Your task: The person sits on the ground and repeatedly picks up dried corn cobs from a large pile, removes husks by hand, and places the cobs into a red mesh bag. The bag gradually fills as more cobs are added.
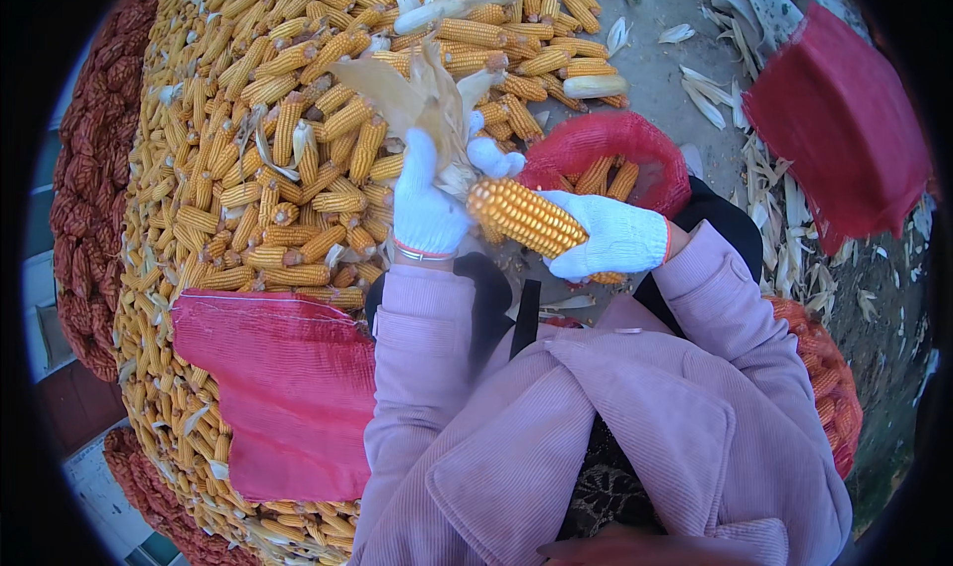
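Both my hands wear white knit gloves. In my right hand [617, 236] is a bare yellow ear of corn [526, 218], its far end pointing left toward the other hand. Dry pale husk leaves [429, 94] stick up between the thumb and fingers of my left hand [429, 207], which grips them at the base. The husk's base lies close against the tip of the ear; whether they are still joined I cannot tell. Just beyond my right hand, a red mesh sack [655, 139] gapes with several ears inside.
A large heap of husked corn [288, 149] spreads across the left and far side. A red cloth sack [283, 397] lies on it at my left, another red sack [839, 119] at far right. Filled red mesh sacks [94, 189] line the left edge. Loose husks [705, 99] litter the ground.
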### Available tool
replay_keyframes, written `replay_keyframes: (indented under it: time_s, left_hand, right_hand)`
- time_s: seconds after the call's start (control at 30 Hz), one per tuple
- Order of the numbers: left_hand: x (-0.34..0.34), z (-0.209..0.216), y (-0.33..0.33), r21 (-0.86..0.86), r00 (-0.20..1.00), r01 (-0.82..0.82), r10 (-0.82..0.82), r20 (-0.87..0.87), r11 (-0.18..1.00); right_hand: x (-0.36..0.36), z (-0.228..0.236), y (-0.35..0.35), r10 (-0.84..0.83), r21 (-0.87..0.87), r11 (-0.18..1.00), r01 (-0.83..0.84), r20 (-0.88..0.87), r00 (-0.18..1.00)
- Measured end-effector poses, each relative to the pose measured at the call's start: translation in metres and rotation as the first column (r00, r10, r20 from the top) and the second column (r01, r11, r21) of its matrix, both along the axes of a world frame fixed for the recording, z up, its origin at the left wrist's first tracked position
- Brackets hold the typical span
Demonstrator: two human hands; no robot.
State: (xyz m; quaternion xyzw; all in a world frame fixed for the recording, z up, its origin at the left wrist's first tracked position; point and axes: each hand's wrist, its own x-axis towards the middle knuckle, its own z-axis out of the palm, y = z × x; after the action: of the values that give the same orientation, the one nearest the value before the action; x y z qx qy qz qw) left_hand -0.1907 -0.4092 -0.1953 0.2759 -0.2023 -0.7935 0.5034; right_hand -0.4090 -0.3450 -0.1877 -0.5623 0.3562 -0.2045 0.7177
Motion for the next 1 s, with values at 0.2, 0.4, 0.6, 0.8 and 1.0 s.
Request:
replay_keyframes:
  time_s: [0.2,0.4,0.6,0.8,1.0]
  left_hand:
    - [-0.01,-0.002,-0.011,-0.044,0.966,-0.026,0.014,-0.257,0.999]
    - [-0.009,-0.007,-0.006,0.068,0.926,-0.229,0.239,-0.294,0.971]
    - [-0.002,0.009,-0.003,0.105,0.867,-0.175,0.204,-0.455,0.979]
    - [-0.003,0.011,-0.008,0.066,0.752,-0.138,0.148,-0.643,0.988]
    - [-0.011,0.007,-0.018,-0.081,0.947,-0.196,0.167,-0.276,0.977]
  right_hand:
    - [0.01,-0.02,0.002,-0.148,-0.184,0.976,0.116,-0.176,0.973]
    - [0.037,-0.028,0.014,-0.4,-0.361,0.889,0.281,-0.315,0.861]
    - [0.031,-0.016,0.007,-0.158,0.2,0.971,0.129,0.139,0.978]
    - [0.042,-0.028,0.023,-0.314,0.68,0.71,-0.183,0.539,0.782]
    - [0.045,-0.026,0.007,-0.364,0.651,0.758,-0.04,0.473,0.803]
